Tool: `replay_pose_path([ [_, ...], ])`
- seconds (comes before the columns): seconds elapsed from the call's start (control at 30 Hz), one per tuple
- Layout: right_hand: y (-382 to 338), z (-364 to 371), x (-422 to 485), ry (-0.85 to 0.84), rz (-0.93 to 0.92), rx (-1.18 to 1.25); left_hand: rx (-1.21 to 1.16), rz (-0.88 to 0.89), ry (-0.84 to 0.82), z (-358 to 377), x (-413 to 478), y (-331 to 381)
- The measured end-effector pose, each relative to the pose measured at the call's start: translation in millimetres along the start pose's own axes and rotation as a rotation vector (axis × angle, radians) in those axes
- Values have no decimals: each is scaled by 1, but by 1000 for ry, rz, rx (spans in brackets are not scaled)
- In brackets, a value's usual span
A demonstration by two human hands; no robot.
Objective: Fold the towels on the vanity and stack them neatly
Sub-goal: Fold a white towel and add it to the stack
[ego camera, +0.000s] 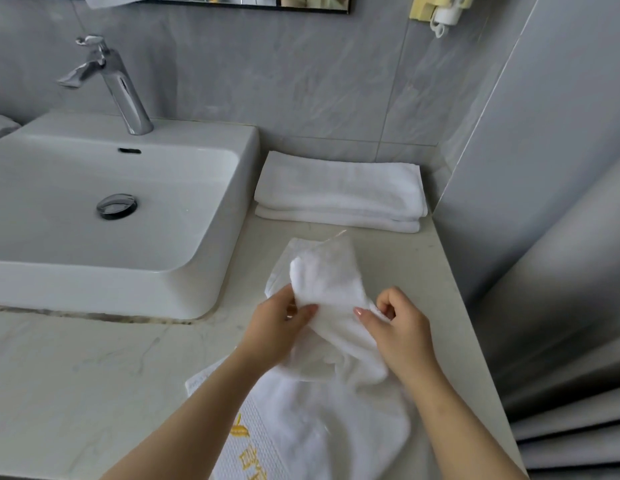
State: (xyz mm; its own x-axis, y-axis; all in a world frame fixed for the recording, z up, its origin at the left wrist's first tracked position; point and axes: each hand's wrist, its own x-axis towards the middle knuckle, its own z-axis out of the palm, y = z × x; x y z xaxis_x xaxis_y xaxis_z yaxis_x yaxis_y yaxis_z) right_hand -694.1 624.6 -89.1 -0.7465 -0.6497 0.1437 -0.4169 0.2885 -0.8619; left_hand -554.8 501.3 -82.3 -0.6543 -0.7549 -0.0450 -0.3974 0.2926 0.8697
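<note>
Large white terry towel with a waffle band and gold embroidery (301, 427): lies rumpled and unfolded at the near edge of the pale marble-veined surface (94, 375), probably awaiting its turn. The embroidery is cut off by the frame and unreadable.

Small white terry towel (333, 299): held just above the surface, over the large towel, with its far end drooping away. The left hand (277, 327) pinches its left edge, thumb on top. The right hand (398, 330) pinches its right edge, fingers curled. The hands are apart, each clamped on cloth, likely to spread it and find corners before a fold. White on white hides its lower boundary, so whether it is separate from the large towel cannot be told.

Stack of two folded white towels (339, 188): at the back of the surface against the grey tiled wall, edges roughly aligned, well apart from the hands. This is seemingly where finished pieces go.

White rectangular ceramic basin (211, 271): left of the towels, with a chrome tap (118, 84).

Cream-and-white wall fitting (440, 12): upper right, cut off, kind unclear.
</note>
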Motion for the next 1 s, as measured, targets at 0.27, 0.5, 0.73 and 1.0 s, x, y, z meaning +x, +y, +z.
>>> replay_pose_path([
  [0.27, -10, -4, 11, 118, -297, -186, -201, -260, 177, -21, 2, 1],
  [0.5, -3, 14, -16, -393, 213, -591, 237, -379, 312, -14, -10, -23],
  [0.73, -8, 17, -10, -432, 307, -251, 562, 141, 225, -8, 2, -11],
  [1.0, -8, 20, -25, -633, 516, 144, 376, -307, -133, -3, 14, 5],
])
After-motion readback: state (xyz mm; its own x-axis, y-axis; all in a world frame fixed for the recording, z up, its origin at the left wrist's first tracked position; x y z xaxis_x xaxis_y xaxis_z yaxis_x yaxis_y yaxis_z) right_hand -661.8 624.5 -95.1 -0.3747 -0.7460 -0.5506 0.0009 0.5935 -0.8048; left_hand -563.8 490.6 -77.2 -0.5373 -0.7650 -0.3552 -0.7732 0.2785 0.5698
